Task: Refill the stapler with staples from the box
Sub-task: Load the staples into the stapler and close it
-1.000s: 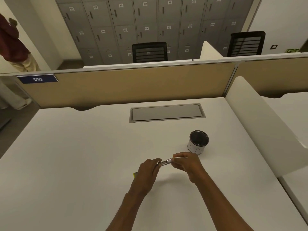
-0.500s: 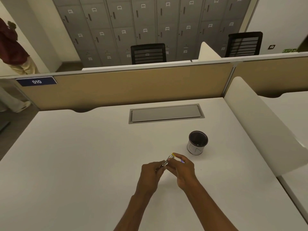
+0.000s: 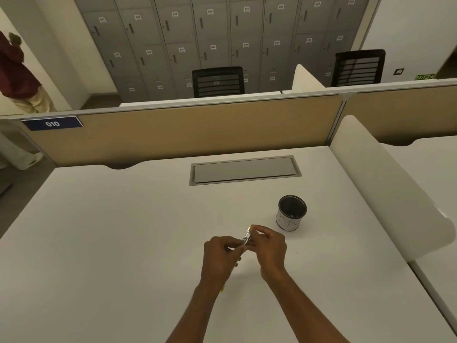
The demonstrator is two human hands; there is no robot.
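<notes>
Above a white desk [image 3: 123,243], near its front centre: left hand [image 3: 218,256] and right hand [image 3: 269,246] meeting, both pinched shut on a small metal stapler [image 3: 247,237] held between them, clear of the surface. Yellow tip at its far end, by the right fingertips [image 3: 257,228]. Sliver of yellow-green just under the left wrist; too hidden to identify. To the right, slightly farther: a black-lined cup [image 3: 291,212], upright, standing near the hands but apart. Farther back at centre, a grey cable hatch [image 3: 244,169] set flush, closed. Beyond it a tan partition [image 3: 185,129] with a blue "010" tag [image 3: 52,123] at left. White divider [image 3: 385,186] along the right edge. Behind: grey lockers [image 3: 222,40], two black chairs [image 3: 217,81], a person [image 3: 17,75] standing far left.
</notes>
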